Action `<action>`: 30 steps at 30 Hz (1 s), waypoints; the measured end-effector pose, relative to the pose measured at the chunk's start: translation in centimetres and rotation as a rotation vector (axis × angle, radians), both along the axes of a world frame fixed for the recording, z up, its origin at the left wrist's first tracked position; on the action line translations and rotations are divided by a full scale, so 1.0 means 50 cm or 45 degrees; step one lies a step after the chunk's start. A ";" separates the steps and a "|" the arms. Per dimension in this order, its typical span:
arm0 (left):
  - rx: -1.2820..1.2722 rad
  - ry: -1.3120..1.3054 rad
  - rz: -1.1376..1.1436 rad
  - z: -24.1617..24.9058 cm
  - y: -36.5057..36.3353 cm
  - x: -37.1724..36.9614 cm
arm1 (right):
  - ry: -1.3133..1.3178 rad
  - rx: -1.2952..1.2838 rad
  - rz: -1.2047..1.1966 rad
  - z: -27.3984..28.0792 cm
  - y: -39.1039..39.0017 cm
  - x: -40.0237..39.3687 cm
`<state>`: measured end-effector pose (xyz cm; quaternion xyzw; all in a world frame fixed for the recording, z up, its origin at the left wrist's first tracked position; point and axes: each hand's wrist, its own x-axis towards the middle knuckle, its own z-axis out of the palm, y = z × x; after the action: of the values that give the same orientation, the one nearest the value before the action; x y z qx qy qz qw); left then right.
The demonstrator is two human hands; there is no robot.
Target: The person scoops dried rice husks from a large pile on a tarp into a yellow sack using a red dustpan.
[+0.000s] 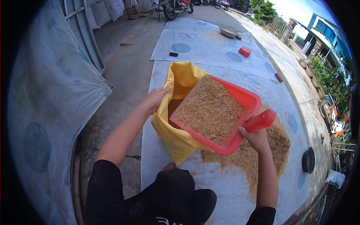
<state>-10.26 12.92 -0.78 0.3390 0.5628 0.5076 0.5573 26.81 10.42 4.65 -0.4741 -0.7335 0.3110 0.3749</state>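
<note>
A yellow sack (173, 144) stands open in front of me, with brown grainy material inside it. My left hand (157, 99) grips the left side of its rim. In my right hand (255, 134) is a red scoop (240, 140), held near the base of its handle. The scoop is loaded with light brown husk-like material (213, 108), and its front edge rests over the sack's mouth. Below and right of the scoop, a pile of the same material (275, 150) lies on a pale sheet (225, 195).
Farther along the sheets are a metal basin (228, 32), a red plastic container (244, 51) and a small black object (173, 54). A dark bowl (308, 160) sits at right. Motorbikes, white sacks (98, 15) and a person's legs (132, 8) appear beyond.
</note>
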 end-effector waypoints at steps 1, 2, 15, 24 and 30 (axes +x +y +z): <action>0.000 -0.020 0.007 -0.001 0.002 -0.001 | -0.093 -0.042 0.053 0.009 0.003 -0.012; 0.004 -0.019 0.008 -0.002 0.005 -0.002 | -0.137 -0.045 0.132 0.026 0.002 -0.023; -0.028 0.019 -0.068 -0.007 -0.045 0.003 | -0.435 -0.513 -0.006 -0.019 0.071 -0.164; -0.003 -0.041 -0.138 -0.029 -0.052 -0.007 | -0.878 -0.353 0.008 0.014 0.041 -0.254; -0.011 -0.062 -0.091 -0.026 -0.058 0.007 | -0.978 -0.398 0.025 0.036 0.037 -0.268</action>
<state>-9.92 10.04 -2.08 0.3439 0.5388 0.4931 0.5902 13.39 12.29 6.47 -0.6000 -0.7684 0.2227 -0.0055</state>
